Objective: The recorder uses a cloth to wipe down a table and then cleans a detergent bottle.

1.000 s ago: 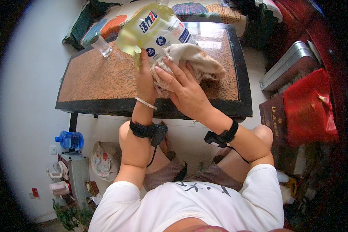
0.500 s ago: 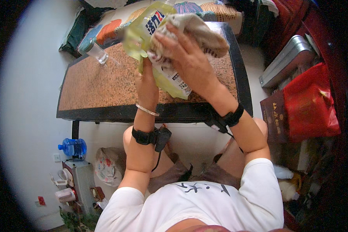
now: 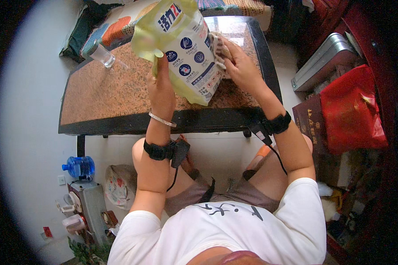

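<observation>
A pale green and white detergent pouch with blue round icons is held up over the table. My left hand is closed on its left side, the thumb in front and the other fingers hidden behind. A striped beige cloth is in my right hand, whose fingers are closed round it at the pouch's right edge. Part of the cloth is hidden behind the pouch.
Below the pouch is a speckled brown table with a black border. A lidded glass jar stands at its far left. To the right are a red bag and a silver case; a blue water bottle sits at lower left.
My right hand and the cloth have moved off the pouch's front to its right edge. The pouch's printed face now shows more fully.
</observation>
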Available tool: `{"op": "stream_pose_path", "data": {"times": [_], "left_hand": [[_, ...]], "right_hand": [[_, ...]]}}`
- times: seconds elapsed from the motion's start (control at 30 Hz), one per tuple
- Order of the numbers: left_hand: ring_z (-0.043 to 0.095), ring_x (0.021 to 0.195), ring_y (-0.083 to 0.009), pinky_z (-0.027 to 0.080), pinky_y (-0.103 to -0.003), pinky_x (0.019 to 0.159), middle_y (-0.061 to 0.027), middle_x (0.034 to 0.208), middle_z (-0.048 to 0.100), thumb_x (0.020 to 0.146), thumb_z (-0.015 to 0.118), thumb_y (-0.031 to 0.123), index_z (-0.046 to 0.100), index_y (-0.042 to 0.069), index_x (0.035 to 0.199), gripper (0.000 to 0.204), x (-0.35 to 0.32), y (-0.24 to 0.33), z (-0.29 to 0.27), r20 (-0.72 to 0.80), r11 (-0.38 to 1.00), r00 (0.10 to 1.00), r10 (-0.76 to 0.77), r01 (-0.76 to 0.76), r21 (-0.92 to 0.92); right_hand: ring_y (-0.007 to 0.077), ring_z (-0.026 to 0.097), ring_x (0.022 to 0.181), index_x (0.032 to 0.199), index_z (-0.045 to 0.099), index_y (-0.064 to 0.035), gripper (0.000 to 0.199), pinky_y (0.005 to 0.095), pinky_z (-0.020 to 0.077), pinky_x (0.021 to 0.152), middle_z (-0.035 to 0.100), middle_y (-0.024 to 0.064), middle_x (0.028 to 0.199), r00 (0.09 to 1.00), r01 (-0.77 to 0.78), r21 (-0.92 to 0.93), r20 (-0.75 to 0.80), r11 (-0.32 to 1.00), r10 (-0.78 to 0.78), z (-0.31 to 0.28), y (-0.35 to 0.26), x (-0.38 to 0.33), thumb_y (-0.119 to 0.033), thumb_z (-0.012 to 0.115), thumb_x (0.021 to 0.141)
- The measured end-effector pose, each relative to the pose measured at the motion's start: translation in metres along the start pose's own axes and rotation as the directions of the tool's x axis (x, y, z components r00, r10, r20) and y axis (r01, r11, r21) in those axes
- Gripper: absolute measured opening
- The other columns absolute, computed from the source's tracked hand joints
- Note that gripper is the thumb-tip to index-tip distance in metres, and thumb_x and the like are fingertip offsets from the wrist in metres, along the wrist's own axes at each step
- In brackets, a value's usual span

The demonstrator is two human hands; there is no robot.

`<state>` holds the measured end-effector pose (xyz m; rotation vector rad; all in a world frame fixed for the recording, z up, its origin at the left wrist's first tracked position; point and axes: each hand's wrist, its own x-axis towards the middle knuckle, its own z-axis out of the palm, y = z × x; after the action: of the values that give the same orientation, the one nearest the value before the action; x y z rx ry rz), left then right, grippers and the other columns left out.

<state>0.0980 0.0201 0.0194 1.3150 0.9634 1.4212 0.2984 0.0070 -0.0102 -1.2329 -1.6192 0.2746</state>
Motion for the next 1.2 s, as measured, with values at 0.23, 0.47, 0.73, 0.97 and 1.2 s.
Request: {"op": "stream_pose_path", "data": {"times": [0.23, 0.47, 0.73, 0.97, 1.2], "left_hand": [[0.056, 0.082, -0.0137, 0.046, -0.028, 0.072, -0.0084, 0.093, 0.061, 0.092, 0.049, 0.032, 0.052, -0.002, 0.111, 0.038, -0.003, 0.005, 0.015, 0.032, 0.982, 0.992, 0.12, -0.123, 0.142], [0.056, 0.073, -0.0082, 0.045, -0.021, 0.062, -0.0048, 0.087, 0.062, 0.09, 0.052, 0.04, 0.059, -0.002, 0.098, 0.044, 0.009, -0.004, 0.024, -0.024, 0.997, 0.997, 0.079, -0.079, -0.005], [0.056, 0.077, -0.0085, 0.046, -0.022, 0.065, -0.0043, 0.091, 0.061, 0.092, 0.05, 0.037, 0.057, -0.002, 0.102, 0.04, 0.014, -0.007, 0.023, 0.051, 0.983, 0.999, 0.012, -0.003, -0.185], [0.054, 0.076, -0.007, 0.044, -0.022, 0.065, -0.0034, 0.085, 0.062, 0.092, 0.05, 0.035, 0.058, -0.001, 0.1, 0.038, 0.009, 0.0, 0.027, 0.003, 0.951, 1.0, -0.028, 0.025, 0.308], [0.054, 0.072, -0.007, 0.044, -0.023, 0.059, -0.0067, 0.085, 0.063, 0.092, 0.05, 0.034, 0.055, 0.001, 0.116, 0.041, 0.011, 0.013, 0.029, 0.151, 0.954, 0.968, 0.198, -0.226, 0.198]], "right_hand": [[0.0405, 0.05, 0.099, 0.121, 0.05, -0.0104, 0.048, 0.0423, 0.0425, 0.088, 0.052, 0.0219, 0.109, 0.999, -0.045, -0.112, 0.004, 0.993, 0.046, -0.012, -0.029, -0.038, -0.002, 0.054, 0.074], [0.0344, 0.049, 0.108, 0.117, 0.056, -0.0166, 0.053, 0.0371, 0.0465, 0.088, 0.045, 0.0118, 0.124, 0.982, 0.191, -0.119, 0.015, 0.974, -0.19, 0.014, -0.073, -0.058, 0.002, 0.064, 0.068], [0.0311, 0.052, 0.097, 0.115, 0.056, -0.0177, 0.045, 0.0385, 0.0449, 0.086, 0.046, 0.0101, 0.123, 0.968, 0.217, -0.302, -0.053, 0.928, -0.244, 0.006, -0.053, -0.034, 0.001, 0.053, 0.074], [0.0351, 0.051, 0.107, 0.118, 0.049, -0.0011, 0.045, 0.038, 0.0403, 0.093, 0.052, 0.0205, 0.115, 0.998, -0.042, -0.192, 0.029, 0.981, 0.048, -0.035, 0.006, -0.02, 0.002, 0.055, 0.073], [0.0356, 0.051, 0.105, 0.118, 0.047, 0.0002, 0.046, 0.0367, 0.0401, 0.09, 0.053, 0.0214, 0.112, 0.989, -0.104, -0.157, 0.087, 0.982, 0.119, -0.039, -0.007, -0.011, 0.002, 0.055, 0.073]]}}
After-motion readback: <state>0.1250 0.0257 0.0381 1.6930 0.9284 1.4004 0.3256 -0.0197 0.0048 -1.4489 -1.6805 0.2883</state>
